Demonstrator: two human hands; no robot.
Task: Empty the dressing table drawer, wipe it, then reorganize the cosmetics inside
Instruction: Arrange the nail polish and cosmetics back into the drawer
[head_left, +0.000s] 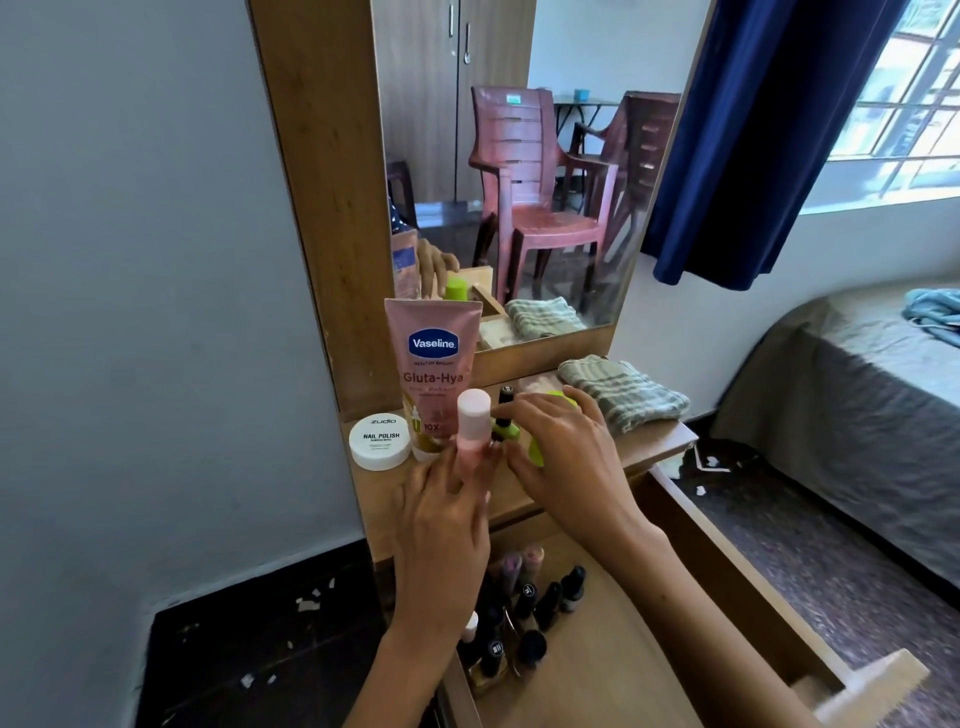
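Halfway through emptying the drawer, bottles going up onto the bench

Nearest the camera the drawer is pulled right out, and a cluster of small dark nail polish bottles is still sitting in its back-left corner, so the emptying isn't done yet. Above that, the left hand has its grip pinched round a pink bottle, standing it upright on the bench so it won't roll. The right hand is curled over a lime-green container, fingertips by a little green polish bottle, probably parking them in a tidy row. Behind sit the white nail polish remover tub and the Vaseline tube, then a folded checked cloth off to the right, likely waiting for the wipe.
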